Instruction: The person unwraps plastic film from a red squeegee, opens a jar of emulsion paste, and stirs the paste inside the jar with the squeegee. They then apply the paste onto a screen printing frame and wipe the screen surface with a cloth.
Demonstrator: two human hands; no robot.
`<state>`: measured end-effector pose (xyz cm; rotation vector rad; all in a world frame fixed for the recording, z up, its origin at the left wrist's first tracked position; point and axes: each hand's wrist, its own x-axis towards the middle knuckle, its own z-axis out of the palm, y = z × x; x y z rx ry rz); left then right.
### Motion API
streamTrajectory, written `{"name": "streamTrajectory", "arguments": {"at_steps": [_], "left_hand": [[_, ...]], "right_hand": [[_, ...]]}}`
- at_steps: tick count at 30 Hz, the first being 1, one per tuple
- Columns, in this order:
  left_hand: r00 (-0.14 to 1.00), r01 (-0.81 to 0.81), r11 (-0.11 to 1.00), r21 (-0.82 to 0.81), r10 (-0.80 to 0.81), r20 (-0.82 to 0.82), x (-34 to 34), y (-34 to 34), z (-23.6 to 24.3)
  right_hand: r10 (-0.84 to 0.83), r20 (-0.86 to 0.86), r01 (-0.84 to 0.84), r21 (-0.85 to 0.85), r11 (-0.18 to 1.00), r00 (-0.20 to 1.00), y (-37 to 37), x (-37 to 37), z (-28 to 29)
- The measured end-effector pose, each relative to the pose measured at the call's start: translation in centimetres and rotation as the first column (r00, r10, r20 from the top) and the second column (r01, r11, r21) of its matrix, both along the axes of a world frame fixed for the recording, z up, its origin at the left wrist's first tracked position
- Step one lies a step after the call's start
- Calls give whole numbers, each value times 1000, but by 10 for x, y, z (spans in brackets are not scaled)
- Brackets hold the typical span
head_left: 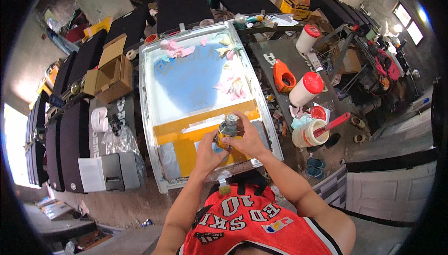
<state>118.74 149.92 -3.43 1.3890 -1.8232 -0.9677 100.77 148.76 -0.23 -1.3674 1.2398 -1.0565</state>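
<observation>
A small dark bottle [228,127] with a grey metallic top and a yellow label is held between my two hands, above the near end of a printing screen. My left hand [208,156] grips it low on its left side. My right hand [250,141] wraps it from the right, thumb across the label and index finger up beside the top. Beneath them lies the screen's pale frame [146,115], its mesh white and blue with yellow tape across the near part. Crumpled pink scraps [232,86] and yellowish scraps [226,51] rest on the mesh.
To the right stand two white containers with red lids [305,89], an orange tape dispenser [283,76] and a white tub [305,136] with a red-handled tool. An open cardboard box [112,75] sits left of the screen. Black padded boards [74,138] line the left and back.
</observation>
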Motion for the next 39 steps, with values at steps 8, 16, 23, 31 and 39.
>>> {"name": "streamTrajectory", "arguments": {"at_steps": [8,16,23,31,39], "left_hand": [[988,-68,986,-150,46,-144,-23,-38,5],[951,-199,978,67,210,-229,-3,-33,-21],[910,-319,941,117,338,-238,34,-11,-42],[908,-331,935,129,352,-226,32,-10,-37],[905,-316,943,105,332,-264,25,2,-26]], "right_hand": [[-648,10,544,-552,631,762,-168,-101,19],[-767,-384,644,-418,641,514,-321,-179,-22],[-734,-462,675,-325,663,498,-328,-187,-42],[-674,-266,336,-707,622,689,-269,-108,-59],[-221,-811,-36,-284,958,541,-267,-39,-94]]}}
